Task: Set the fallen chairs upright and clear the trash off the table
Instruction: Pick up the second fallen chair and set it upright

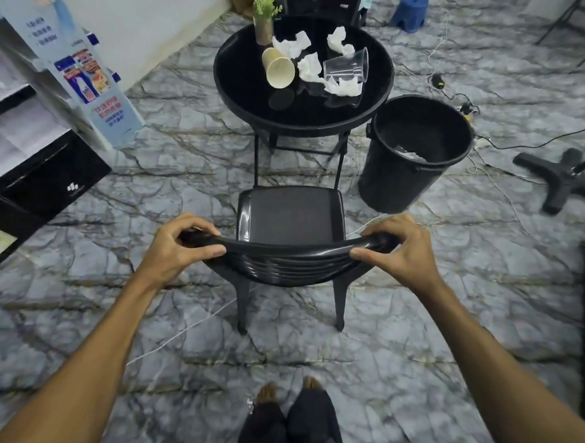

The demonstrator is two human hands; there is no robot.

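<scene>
chair [289, 217] upright, seat facing table [244, 80]

Potted plant [266, 16], blue stool [409, 10], marble floor [177, 317]

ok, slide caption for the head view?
Left hand and right hand grip the backrest of an upright black chair before a round table strewn with tissues, a paper cup and a plastic cup.

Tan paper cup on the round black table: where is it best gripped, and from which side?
Probably across the side wall of the tan paper cup, from above. It lies on its side, open mouth toward the camera, so the round wall is exposed on top; crumpled white tissues crowd its right.
</scene>
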